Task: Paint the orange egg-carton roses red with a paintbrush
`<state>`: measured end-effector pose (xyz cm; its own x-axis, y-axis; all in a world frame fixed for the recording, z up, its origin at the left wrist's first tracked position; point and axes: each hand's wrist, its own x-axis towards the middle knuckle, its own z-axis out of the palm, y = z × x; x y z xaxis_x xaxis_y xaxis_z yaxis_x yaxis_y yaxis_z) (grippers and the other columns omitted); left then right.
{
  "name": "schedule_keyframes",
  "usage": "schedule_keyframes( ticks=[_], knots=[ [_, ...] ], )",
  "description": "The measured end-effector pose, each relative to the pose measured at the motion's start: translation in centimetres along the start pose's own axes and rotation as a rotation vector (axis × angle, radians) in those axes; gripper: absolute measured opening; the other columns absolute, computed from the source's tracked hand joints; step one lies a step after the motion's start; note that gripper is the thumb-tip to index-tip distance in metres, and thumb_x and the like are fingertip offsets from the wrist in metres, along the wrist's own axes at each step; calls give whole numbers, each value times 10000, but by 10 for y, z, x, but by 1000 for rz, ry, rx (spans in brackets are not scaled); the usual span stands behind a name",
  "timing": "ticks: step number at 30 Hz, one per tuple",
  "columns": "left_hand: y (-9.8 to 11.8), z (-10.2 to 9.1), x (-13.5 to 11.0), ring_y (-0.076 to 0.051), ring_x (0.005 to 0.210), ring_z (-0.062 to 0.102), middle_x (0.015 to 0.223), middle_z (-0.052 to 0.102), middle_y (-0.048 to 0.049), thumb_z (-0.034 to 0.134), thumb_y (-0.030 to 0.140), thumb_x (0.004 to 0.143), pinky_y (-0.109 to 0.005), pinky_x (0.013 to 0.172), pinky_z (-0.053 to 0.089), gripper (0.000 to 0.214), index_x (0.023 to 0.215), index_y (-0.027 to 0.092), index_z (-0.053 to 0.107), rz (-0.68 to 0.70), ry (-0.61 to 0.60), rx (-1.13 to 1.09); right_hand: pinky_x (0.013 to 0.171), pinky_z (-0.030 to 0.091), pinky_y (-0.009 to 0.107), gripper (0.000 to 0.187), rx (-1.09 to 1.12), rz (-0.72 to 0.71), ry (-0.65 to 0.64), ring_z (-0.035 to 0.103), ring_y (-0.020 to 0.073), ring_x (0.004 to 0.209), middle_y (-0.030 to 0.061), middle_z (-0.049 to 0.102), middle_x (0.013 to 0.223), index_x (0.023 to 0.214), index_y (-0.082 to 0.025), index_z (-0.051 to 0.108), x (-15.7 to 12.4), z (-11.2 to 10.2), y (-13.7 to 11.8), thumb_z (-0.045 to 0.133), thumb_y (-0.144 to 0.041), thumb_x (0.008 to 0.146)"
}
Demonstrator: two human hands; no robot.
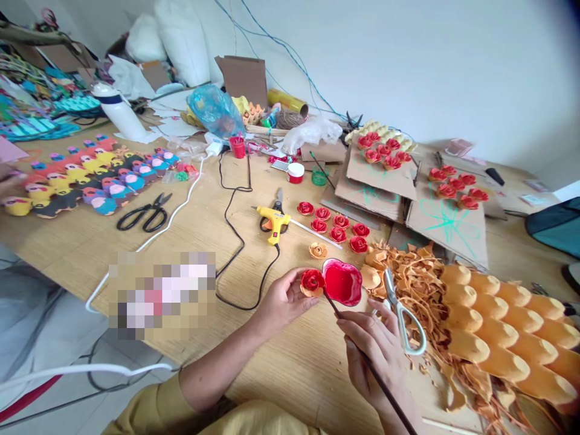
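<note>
My left hand (281, 298) is closed round a small paper rose (312, 281) with red-painted petals and an orange base. My right hand (374, 350) grips a thin dark brush (362, 353) whose tip meets the rose. Just beyond the rose sits a small cup of red paint (342, 281). White-handled scissors (402, 314) lie beside my right hand on orange scraps. Several finished red roses (338, 225) and one unpainted orange rose (318, 249) lie on the table further back.
A yellow glue gun (273, 222) with a black cord, black scissors (145, 214), an orange egg tray (502, 329), cardboard sheets (446, 223) with more red roses, colourful craft pieces (90, 175), a white bottle (118, 112) and bags crowd the wooden table (290, 362).
</note>
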<state>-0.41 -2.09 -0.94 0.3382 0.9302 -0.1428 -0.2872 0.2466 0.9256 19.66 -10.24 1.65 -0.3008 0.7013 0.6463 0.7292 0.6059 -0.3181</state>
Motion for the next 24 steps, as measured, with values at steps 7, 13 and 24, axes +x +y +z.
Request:
schedule_keyframes(
  ticks=[7, 13, 24],
  knots=[
    [3, 1, -3, -279, 1201, 741, 1262, 782, -132, 972, 406, 712, -367, 1071, 573, 627, 1207, 163, 673, -41, -22, 9, 1080, 492, 499, 360, -49, 10, 59, 774, 168, 898, 53, 820, 1067, 1195, -227, 640, -6, -1, 7, 536, 3, 938],
    [3, 1, -2, -289, 1216, 737, 1265, 780, -142, 967, 459, 719, -372, 1082, 566, 622, 1184, 160, 682, -29, -37, -5, 1100, 479, 491, 320, -35, 21, 84, 783, 173, 880, 71, 829, 1083, 1228, -206, 651, -9, 3, 6, 579, -44, 963],
    [1, -1, -2, -297, 1225, 727, 1287, 764, -145, 959, 460, 732, -371, 1079, 565, 648, 1222, 156, 660, 4, -34, 23, 1103, 454, 443, 263, 69, 27, 136, 751, 148, 787, 56, 803, 961, 1137, -163, 654, 4, -1, 2, 551, -20, 942]
  ],
)
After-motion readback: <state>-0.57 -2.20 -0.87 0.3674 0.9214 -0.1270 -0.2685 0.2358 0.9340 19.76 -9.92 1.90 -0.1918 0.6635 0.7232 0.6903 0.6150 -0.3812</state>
